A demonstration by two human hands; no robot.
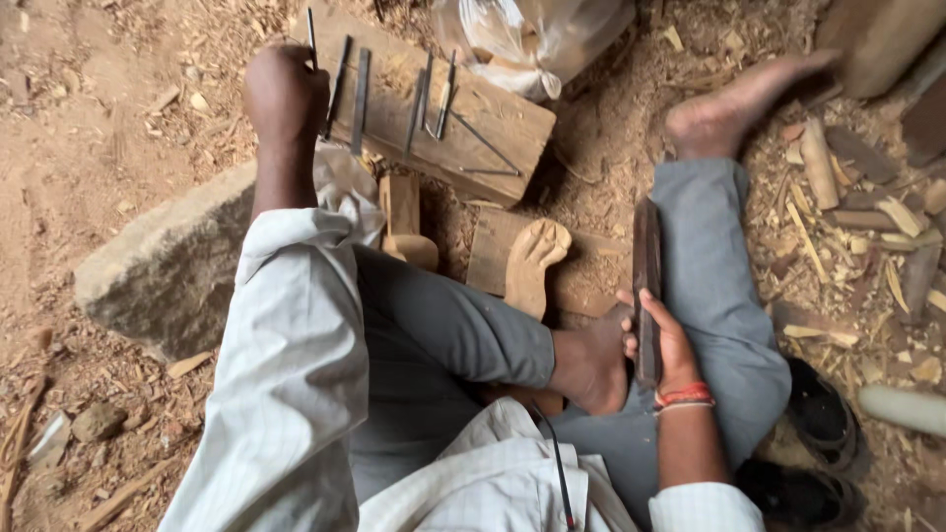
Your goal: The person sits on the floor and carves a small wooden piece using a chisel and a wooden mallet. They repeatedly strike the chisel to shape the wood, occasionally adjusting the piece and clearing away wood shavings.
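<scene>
Tool selection, by judgement: left hand [286,94] grips a chisel [311,39] at the wooden block [473,123]; right hand [662,345] holds the dark mallet [646,266]; next, address the carved piece [532,261].

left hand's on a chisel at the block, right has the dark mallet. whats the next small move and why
Probably lift that one chisel clear of the wooden block and bring it toward the carved piece. The left hand is closed around it, the right hand holds the dark mallet idle on the leg, and the carving lies untouched between the knees.
</scene>
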